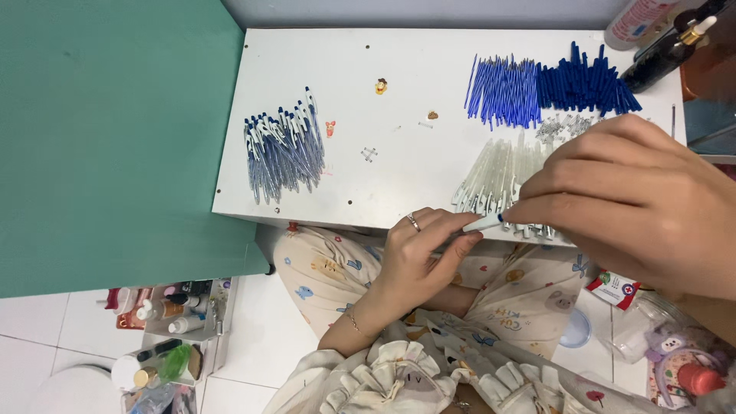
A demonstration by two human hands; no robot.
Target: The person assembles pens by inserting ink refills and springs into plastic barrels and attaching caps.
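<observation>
Pen barrel (483, 223): lying between both hands at the front edge of the white counter (399, 169).
Right hand (629, 203): grip pinching the barrel's blue-tipped end.
Left hand (418, 253): grip closing around the barrel's other end.
Finished pens (284, 149): piling up at counter left.
Clear barrels (498, 176): lying just beside the hands.

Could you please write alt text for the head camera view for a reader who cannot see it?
Both hands hold one white pen between them at the near edge of a white table, the left hand gripping its barrel and the right hand at its tip. Finished pens, blue refills, blue caps and clear barrels lie in piles.
</observation>
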